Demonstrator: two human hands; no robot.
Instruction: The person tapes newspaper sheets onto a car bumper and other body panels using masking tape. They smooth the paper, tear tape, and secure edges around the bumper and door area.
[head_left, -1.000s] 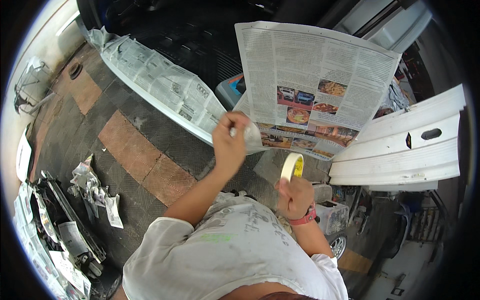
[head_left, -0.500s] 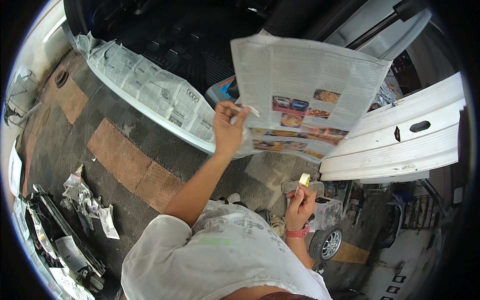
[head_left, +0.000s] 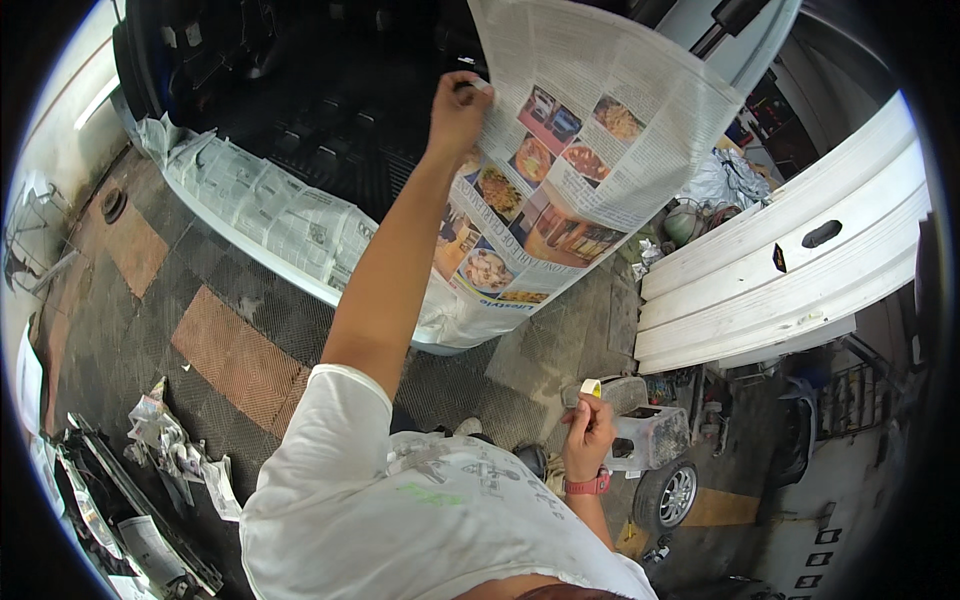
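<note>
My left hand reaches far forward, its fingers closed at the left edge of a newspaper sheet. A small white strip of tape shows at the fingertips; whether it sticks to the paper I cannot tell. The sheet hangs in front of a vehicle's dark opening, its lower end by the pale body edge. Low on the right, my right hand grips a narrow roll of yellowish-white tape between thumb and fingers, apart from the sheet.
More newspaper covers the vehicle's edge at the left. A white ribbed panel stands at the right, above a clear plastic bin and a wheel. Crumpled newspaper and dark car parts lie at the left.
My left hand has moved forward and up along the sheet's left edge. The sheet has swung, and more of its lower pictures show. My right hand has dropped slightly with the tape roll.
</note>
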